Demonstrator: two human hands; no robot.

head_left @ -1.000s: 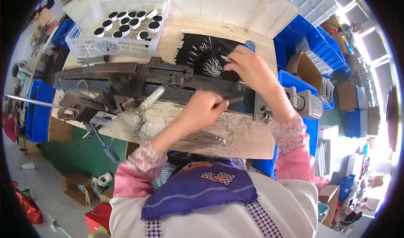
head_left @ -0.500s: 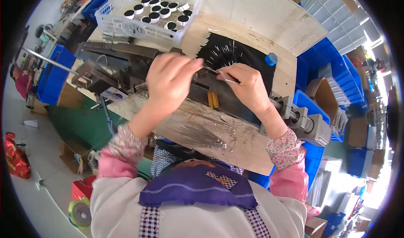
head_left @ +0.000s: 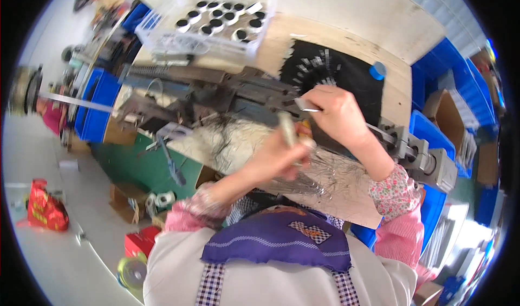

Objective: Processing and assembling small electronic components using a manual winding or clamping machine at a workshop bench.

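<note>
My right hand is closed in a pinch on a small, thin silvery metal piece, just above the right part of a dark metal bench fixture. Lower and to the left, my left hand is curled around a pale stick-shaped thing, smeared by motion. That hand hovers over the wooden bench, where many fine metal wires lie scattered. A small yellow block shows partly between the hands. Beyond my right hand, short silvery pins lie fanned out on a black cloth.
A translucent crate at the back left holds several white round containers with black tops. A blue cap sits on the cloth's far right. Metal shaft blocks stick out at the right, near blue bins. Pliers lie at the left.
My left hand has moved down and right, away from the fixture, and now holds the pale stick. My right hand keeps its pinch on the metal piece. The whole view has shifted.
</note>
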